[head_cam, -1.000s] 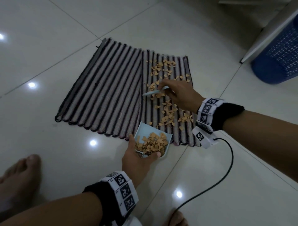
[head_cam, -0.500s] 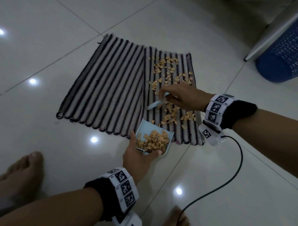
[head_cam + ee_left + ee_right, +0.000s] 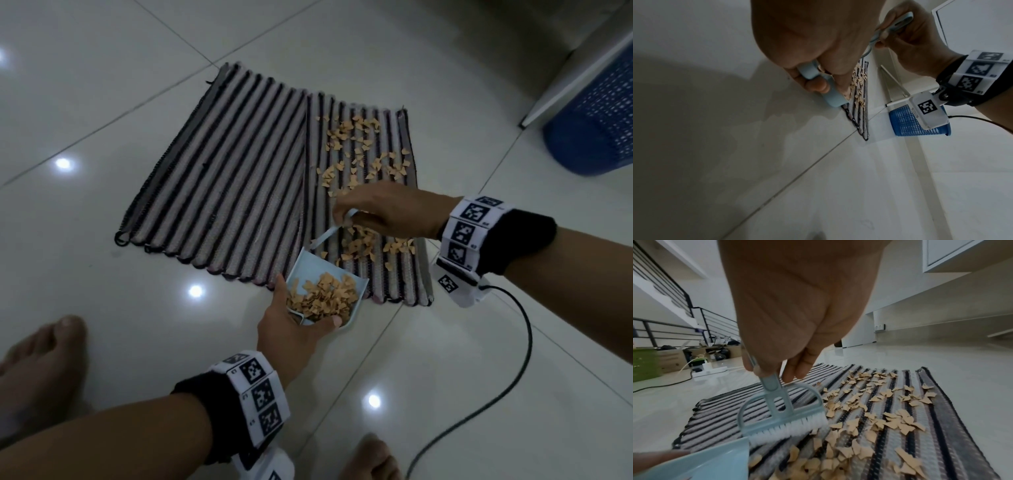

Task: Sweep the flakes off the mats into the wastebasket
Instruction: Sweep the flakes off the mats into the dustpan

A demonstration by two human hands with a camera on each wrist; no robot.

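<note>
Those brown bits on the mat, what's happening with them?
A person is sweeping them up. The right hand holds a small brush and pushes flakes along the right mat toward a dustpan, which the left hand holds at the mat's near edge. The pan already has a pile in it, but many flakes still lie on the mat. The blue wastebasket stands off to the right.

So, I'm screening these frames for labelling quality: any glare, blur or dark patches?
Head view: round lamp glare spots on the glossy floor, flakes sharp. Left wrist view: dim, a broad shadow covers the left floor, left hand looms soft. Right wrist view: brush crisp, dustpan edge blurred.
</note>
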